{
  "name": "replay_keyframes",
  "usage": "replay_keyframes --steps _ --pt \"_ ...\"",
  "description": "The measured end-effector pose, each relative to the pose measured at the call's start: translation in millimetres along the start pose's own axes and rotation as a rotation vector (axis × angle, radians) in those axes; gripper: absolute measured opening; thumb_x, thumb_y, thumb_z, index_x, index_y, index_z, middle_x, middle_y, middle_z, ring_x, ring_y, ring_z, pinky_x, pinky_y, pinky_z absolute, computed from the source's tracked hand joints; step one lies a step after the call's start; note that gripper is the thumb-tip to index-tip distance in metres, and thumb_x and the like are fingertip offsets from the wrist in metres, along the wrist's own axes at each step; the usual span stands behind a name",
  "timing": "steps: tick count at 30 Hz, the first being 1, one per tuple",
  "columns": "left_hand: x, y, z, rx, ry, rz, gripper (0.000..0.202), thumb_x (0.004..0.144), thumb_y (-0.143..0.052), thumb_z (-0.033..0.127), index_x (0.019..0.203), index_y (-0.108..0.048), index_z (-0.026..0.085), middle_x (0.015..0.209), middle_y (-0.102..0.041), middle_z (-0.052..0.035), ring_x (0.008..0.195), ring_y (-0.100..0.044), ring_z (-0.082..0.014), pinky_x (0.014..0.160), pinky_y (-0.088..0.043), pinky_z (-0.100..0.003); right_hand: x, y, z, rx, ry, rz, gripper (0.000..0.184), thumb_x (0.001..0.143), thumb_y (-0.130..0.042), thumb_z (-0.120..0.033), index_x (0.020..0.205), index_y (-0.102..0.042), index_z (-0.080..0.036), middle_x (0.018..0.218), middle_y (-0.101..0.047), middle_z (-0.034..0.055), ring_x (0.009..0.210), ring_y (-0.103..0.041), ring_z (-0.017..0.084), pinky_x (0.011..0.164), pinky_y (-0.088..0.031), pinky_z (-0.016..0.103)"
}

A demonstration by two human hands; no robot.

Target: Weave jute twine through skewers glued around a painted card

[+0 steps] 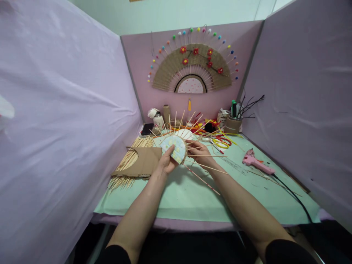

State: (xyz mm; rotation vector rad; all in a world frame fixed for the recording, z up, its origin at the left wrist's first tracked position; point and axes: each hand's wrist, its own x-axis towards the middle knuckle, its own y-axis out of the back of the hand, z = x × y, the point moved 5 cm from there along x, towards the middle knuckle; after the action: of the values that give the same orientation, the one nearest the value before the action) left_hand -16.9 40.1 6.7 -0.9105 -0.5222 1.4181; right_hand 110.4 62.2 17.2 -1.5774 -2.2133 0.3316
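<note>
My left hand (168, 163) grips a half-round cardboard piece (178, 148) covered in pale blue floral paper, thumb on its face and fingers behind. Thin bamboo sticks (205, 154) fan out from its curved rim; one stick (203, 182) at the lower right has reddish marks. Twine seems to run along that rim. At the rim's right side, among the sticks, is my right hand (200, 152). Its fingers are bent and pressed together, and what they pinch is partly hidden. The piece is held tilted above the green tabletop (189, 201).
A cut cardboard sheet (150, 161) lies over many bamboo sticks (129, 154) at left. On the right rests a pink glue gun (257, 162) with a black cord. Yellow-handled scissors (220, 143), a phone (147, 129) and a pot of twigs (233, 124) stand behind. A finished fan (165, 75) hangs on the back panel.
</note>
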Motion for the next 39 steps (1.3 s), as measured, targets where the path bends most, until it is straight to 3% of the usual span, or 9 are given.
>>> replay_keyframes --steps 9,15,21,25,28,33,39 --pt "-8 -1.9 3 0.074 -0.087 -0.060 0.034 0.069 -0.061 0.007 0.102 -0.058 0.015 0.089 -0.072 -0.0061 0.101 -0.064 -0.0237 0.097 -0.046 -0.039 -2 -1 -9 -0.050 0.084 -0.066 0.029 0.062 -0.077 -0.029 0.089 -0.071 -0.022 0.075 -0.066 0.0004 0.056 -0.049 0.008 0.053 -0.040 0.025" --pt "-9 -3.0 7 0.037 -0.128 -0.044 0.033 0.067 -0.058 0.006 0.098 -0.060 0.016 0.084 -0.072 -0.0025 0.096 -0.066 -0.0220 0.096 -0.047 -0.038 -4 0 -12 -0.133 0.109 -0.085 0.021 0.067 -0.073 -0.031 0.084 -0.071 -0.019 0.061 -0.058 -0.0013 0.050 -0.044 0.008 0.047 -0.034 0.023" --pt "-12 -9.8 8 0.004 -0.136 -0.150 0.038 0.068 -0.056 0.008 0.105 -0.060 0.017 0.093 -0.072 -0.0028 0.106 -0.062 -0.0210 0.102 -0.041 -0.038 -3 5 -17 -0.116 0.086 -0.053 0.024 0.065 -0.074 -0.032 0.085 -0.069 -0.020 0.062 -0.057 -0.0024 0.046 -0.039 0.005 0.042 -0.027 0.021" --pt "-13 -9.3 8 0.010 -0.164 -0.133 0.036 0.068 -0.057 0.008 0.103 -0.060 0.017 0.093 -0.072 -0.0035 0.107 -0.061 -0.0222 0.102 -0.041 -0.039 -2 7 -20 -0.091 0.078 -0.038 0.021 0.063 -0.076 -0.030 0.079 -0.069 -0.019 0.057 -0.052 -0.0042 0.044 -0.037 0.004 0.041 -0.025 0.020" --pt "-16 -9.3 10 0.039 -0.191 -0.147 0.039 0.067 -0.058 0.008 0.105 -0.060 0.016 0.097 -0.072 -0.0056 0.109 -0.060 -0.0242 0.101 -0.043 -0.039 -3 4 -19 -0.073 0.076 -0.081 0.020 0.063 -0.076 -0.029 0.077 -0.067 -0.018 0.054 -0.050 -0.0051 0.041 -0.035 0.003 0.040 -0.023 0.020" --pt "-22 -15.6 9 0.079 -0.156 -0.284 0.047 0.064 -0.057 0.011 0.111 -0.059 0.013 0.106 -0.069 -0.0110 0.114 -0.056 -0.0286 0.100 -0.043 -0.042 -8 -1 -19 -0.089 0.028 -0.183 0.019 0.065 -0.075 -0.029 0.073 -0.063 -0.016 0.053 -0.049 -0.0054 0.041 -0.034 0.003 0.039 -0.022 0.020" --pt "-18 -15.1 10 0.043 -0.128 -0.240 0.051 0.068 -0.052 0.012 0.119 -0.055 0.012 0.107 -0.069 -0.0109 0.114 -0.056 -0.0269 0.101 -0.041 -0.043 -10 -1 -16 -0.177 -0.069 -0.260 0.023 0.065 -0.075 -0.031 0.076 -0.063 -0.015 0.055 -0.049 -0.0046 0.045 -0.037 0.004 0.040 -0.023 0.020"
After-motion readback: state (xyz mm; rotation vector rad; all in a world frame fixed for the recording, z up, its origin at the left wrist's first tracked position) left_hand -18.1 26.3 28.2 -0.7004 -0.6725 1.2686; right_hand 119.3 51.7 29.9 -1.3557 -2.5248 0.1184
